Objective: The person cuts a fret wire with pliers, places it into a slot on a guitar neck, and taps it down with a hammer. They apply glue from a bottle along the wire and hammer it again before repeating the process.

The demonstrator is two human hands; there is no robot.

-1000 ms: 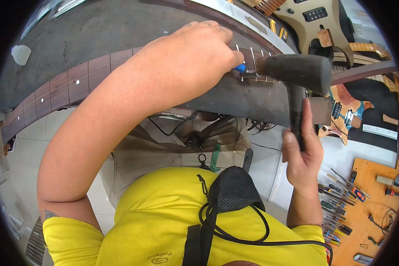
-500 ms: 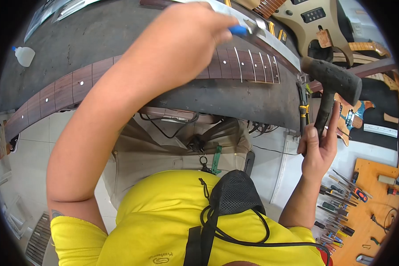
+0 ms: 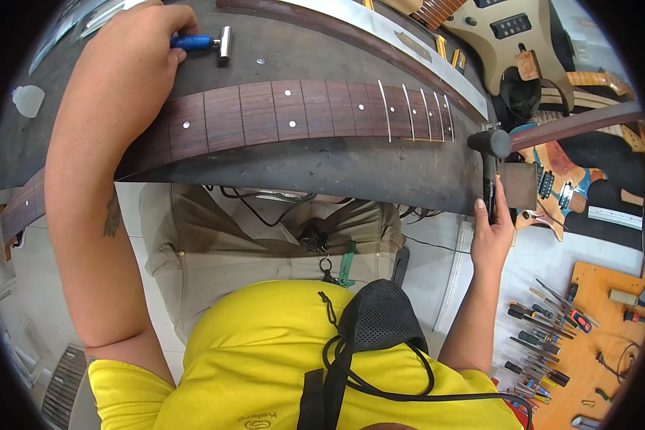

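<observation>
The left hand [image 3: 132,54] lies at the far left of the bench [image 3: 322,168], fingers curled shut around the blue handle of a small tool [image 3: 197,41]. The tool's metal head points right and lies on the dark bench top, just beyond the fretboard [image 3: 279,111].

The fretboard stretches across the bench from left to right. It is dark wood with pale dot inlays, and metal frets [image 3: 412,111] are seated only at its right end. Neither hand touches it.

The right hand [image 3: 493,233] is below the bench's right edge and grips the hammer [image 3: 489,147] by its handle. The fingers are wrapped around the handle and the thumb runs up along it. The black hammer head sits at the bench's right corner, near the fretted end; it seems to rest against the edge, though the view is too distorted to be sure.

A guitar body [image 3: 509,32] lies beyond the bench at the upper right. A board of screwdrivers [image 3: 552,319] lies on the floor at the lower right. A white bottle [image 3: 27,99] stands at the bench's left end.
</observation>
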